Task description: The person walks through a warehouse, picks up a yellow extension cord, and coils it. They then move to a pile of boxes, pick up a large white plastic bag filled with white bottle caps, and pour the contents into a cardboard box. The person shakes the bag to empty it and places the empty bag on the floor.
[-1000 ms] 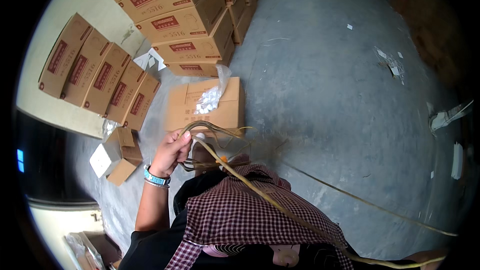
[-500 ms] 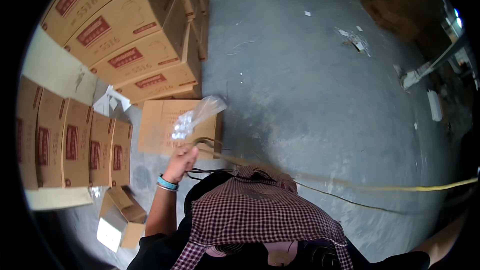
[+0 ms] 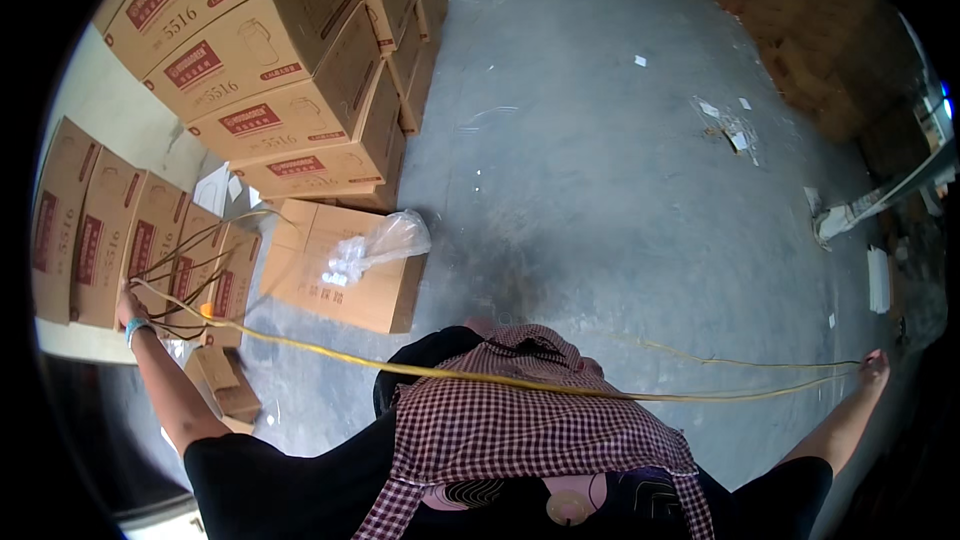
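Across the front of the checked apron (image 3: 540, 420), far left to far right: cable (image 3: 430, 372), long, thin, yellow, slightly sagging between both hands. At left hand (image 3: 130, 305), darker, springy loops (image 3: 190, 238) with an orange piece (image 3: 207, 310), in front of a row of cartons (image 3: 90, 230). From right hand (image 3: 875, 368), a second strand (image 3: 720, 360) leftward. Left grip closed around cable and loops; right likewise closed on cable, finger detail too small to tell. Compared with half a second ago: left hand out from near the floor carton (image 3: 290, 260) to far left; right hand now visible, only forearm then; cable sharper, less blurred. Beyond, clear plastic bag (image 3: 400, 235) on floor carton, tall carton stack (image 3: 280, 115), grey floor (image 3: 600, 190).
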Demonstrator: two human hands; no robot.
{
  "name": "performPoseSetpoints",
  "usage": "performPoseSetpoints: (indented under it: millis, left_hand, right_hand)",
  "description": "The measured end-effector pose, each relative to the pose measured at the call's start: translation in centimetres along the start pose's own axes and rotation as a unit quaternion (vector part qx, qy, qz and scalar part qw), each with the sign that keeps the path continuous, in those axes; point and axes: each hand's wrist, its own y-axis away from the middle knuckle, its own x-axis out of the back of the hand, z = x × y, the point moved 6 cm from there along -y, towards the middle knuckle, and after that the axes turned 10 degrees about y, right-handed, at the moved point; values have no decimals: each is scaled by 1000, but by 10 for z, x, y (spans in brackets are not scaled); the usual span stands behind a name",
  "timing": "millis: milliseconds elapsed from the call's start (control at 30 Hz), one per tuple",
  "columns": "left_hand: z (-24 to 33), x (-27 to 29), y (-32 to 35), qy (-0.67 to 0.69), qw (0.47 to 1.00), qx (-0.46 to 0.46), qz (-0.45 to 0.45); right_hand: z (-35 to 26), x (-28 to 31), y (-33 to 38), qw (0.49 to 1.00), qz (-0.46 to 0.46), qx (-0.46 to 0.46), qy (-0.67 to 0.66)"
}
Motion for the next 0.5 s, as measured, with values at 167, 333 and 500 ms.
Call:
performPoseSetpoints:
  millis: [167,333,500]
  left_hand:
    - [-62,51,49,235,958,139,-84]
    - [-32,-162,244,98,924,191,-316]
    - [-48,-249,377,137,849,264,-437]
  right_hand:
    - [35,-150,-119,937,126,107,308]
    - [253,-352,18,913,-324,-22,248]
    - [346,-500,265,763,-555,70,323]
